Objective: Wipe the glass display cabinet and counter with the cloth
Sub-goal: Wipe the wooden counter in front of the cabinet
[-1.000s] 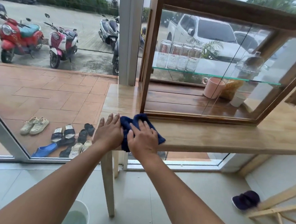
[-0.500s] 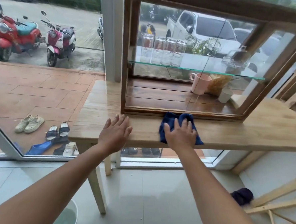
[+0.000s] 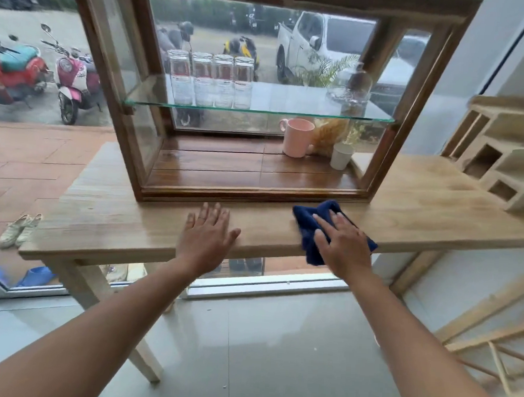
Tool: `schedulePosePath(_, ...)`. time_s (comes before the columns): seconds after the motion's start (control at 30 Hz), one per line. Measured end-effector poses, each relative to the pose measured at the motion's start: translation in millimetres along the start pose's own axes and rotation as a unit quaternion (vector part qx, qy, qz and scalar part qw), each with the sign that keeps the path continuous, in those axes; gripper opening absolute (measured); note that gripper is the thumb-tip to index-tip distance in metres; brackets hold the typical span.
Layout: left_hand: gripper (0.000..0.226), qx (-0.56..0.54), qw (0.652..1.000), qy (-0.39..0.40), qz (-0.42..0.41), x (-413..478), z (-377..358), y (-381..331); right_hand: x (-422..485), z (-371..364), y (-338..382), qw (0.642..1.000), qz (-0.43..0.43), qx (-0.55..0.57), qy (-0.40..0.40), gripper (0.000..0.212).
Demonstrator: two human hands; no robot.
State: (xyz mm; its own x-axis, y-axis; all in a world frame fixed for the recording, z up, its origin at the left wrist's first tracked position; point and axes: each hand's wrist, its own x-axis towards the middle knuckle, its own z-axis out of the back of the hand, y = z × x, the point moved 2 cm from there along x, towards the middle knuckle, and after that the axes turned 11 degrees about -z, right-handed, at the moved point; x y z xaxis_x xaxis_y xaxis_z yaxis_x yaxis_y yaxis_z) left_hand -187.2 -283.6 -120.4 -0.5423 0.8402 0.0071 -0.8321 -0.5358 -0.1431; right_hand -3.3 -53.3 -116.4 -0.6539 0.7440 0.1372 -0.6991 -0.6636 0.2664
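A dark blue cloth (image 3: 307,221) lies on the light wooden counter (image 3: 106,219), just in front of the right end of the glass display cabinet (image 3: 113,97). My right hand (image 3: 342,247) presses flat on the cloth, fingers spread, covering most of it. My left hand (image 3: 206,236) rests flat and open on the bare counter near its front edge, left of the cloth, holding nothing. The cabinet has a dark wooden frame and a glass shelf (image 3: 260,110).
Inside the cabinet stand several glass jars (image 3: 209,80) on the shelf, and a pink mug (image 3: 298,137) and small white cup (image 3: 340,155) below. A pale wooden organizer (image 3: 502,157) sits at the counter's right end. Wooden slats (image 3: 491,341) lean low right.
My right hand has slid the cloth rightward along the counter's front strip, from its left end to under the cabinet's right side. My left hand let go of the cloth and stayed flat.
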Motion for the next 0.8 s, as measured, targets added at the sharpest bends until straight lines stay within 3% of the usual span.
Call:
schedulePosePath(0.13, 0.059, -0.008, 1.000, -0.012, 0.011, 23.9, -6.4, -32.9, 27.7, 5.7, -29.5, 0.989, -0.142, -0.030, 0.006, 0.062)
schedulePosePath(0.2, 0.058, -0.020, 0.999, -0.025, 0.039, 31.2, -8.8, -43.0, 28.7, -1.4, -5.2, 0.988, -0.154, -0.028, 0.007, 0.060)
schedulePosePath(0.37, 0.058, 0.002, 0.996, -0.059, 0.067, 36.2, -14.5, -55.7, -3.3, -19.3, 56.2, 0.998, 0.062, 0.006, 0.033, 0.061)
schedulePosePath(0.47, 0.057, 0.013, 0.994, -0.076, 0.078, 36.8, -15.3, -56.3, -13.6, -12.2, 28.7, 0.981, 0.182, 0.029, 0.062, 0.065)
schedulePosePath(0.53, 0.057, 0.017, 0.993, -0.083, 0.079, 36.7, -16.6, -55.9, -8.0, -4.4, -15.4, 0.977, 0.199, 0.034, 0.065, 0.060)
schedulePosePath(0.6, 0.057, 0.018, 0.993, -0.086, 0.080, 36.7, -17.1, -56.5, 10.1, 8.6, -70.9, 0.989, 0.137, 0.030, 0.040, 0.058)
schedulePosePath(0.67, 0.056, 0.023, 0.992, -0.088, 0.084, 36.8, -18.3, -56.3, 32.9, 22.7, -116.9, 0.999, 0.022, -0.003, 0.026, 0.056)
schedulePosePath(0.8, 0.056, 0.034, 0.992, -0.087, 0.086, 38.3, -20.2, -56.3, 64.2, 30.3, -124.2, 0.984, -0.166, -0.053, 0.048, 0.063)
